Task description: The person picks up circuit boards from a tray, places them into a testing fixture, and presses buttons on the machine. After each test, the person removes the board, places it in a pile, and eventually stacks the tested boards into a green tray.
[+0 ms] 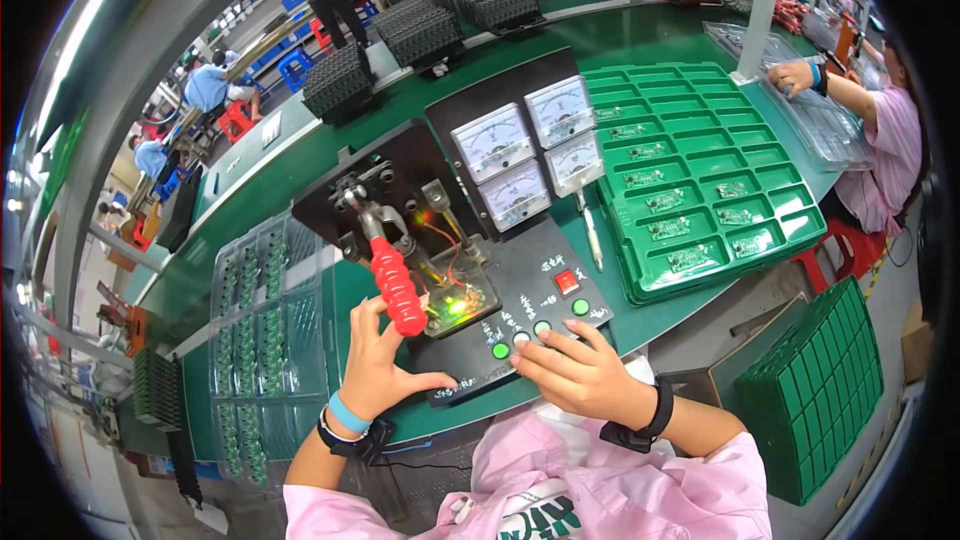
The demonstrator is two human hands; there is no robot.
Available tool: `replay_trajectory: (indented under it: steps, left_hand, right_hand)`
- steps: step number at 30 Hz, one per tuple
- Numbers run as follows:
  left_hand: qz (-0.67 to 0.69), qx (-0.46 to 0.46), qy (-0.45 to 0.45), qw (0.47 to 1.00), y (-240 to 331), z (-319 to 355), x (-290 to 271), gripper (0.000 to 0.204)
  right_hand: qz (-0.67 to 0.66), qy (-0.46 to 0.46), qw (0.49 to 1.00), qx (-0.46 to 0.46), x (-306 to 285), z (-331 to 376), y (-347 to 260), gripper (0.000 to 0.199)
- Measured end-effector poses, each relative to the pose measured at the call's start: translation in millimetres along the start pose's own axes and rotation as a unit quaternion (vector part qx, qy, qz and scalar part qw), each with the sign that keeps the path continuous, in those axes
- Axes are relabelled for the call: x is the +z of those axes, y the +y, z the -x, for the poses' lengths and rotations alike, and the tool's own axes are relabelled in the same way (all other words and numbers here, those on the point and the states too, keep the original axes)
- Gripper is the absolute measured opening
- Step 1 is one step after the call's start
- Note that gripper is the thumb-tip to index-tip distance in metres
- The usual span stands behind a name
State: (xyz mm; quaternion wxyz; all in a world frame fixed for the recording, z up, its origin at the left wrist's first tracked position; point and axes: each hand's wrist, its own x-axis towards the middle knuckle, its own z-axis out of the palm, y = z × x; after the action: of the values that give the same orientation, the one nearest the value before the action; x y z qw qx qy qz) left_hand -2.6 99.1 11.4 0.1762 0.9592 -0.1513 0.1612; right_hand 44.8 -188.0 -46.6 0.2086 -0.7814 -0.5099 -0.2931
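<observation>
Four buttons [581, 307] by the outstretched, empty fingers of the right hand [585, 378]; left hand [374, 368] spread open beside the red handle [398, 285], contact impossible to tell. Likely circuit board [461, 306], glowing yellow-green, on the black box [542, 258], right of the handle. Apparently mid-test; next, probably, press a button, read the dials [515, 195].

Circuit boards [667, 200] in green trays [690, 164] show an electronics factory.

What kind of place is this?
It looks like an electronics factory: small circuit boards sit in a green tray, a tester with dials stands under the person's hands, and other people work nearby.
</observation>
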Motion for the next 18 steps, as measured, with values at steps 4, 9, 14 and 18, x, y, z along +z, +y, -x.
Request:
replay_trajectory:
  steps: [4,9,14,18]
  left_hand:
    - [-0.022,0.002,-0.013,1.0,9,-3,4,0.088]
    - [-0.062,0.032,0.003,0.998,-12,10,14,0.082]
    - [-0.157,0.06,0.071,0.983,15,7,-11,0.067]
    - [-0.223,-0.04,0.024,0.974,10,23,-49,0.059]
  right_hand:
    - [-0.122,-0.051,0.991,0.011,-12,-11,12,0.035]
    - [-0.183,0.139,0.948,-0.219,-35,-128,21,0.03]
    - [-0.243,0.237,0.911,-0.234,-29,-231,43,0.052]
    - [-0.263,0.229,0.936,-0.048,-11,-219,51,0.058]
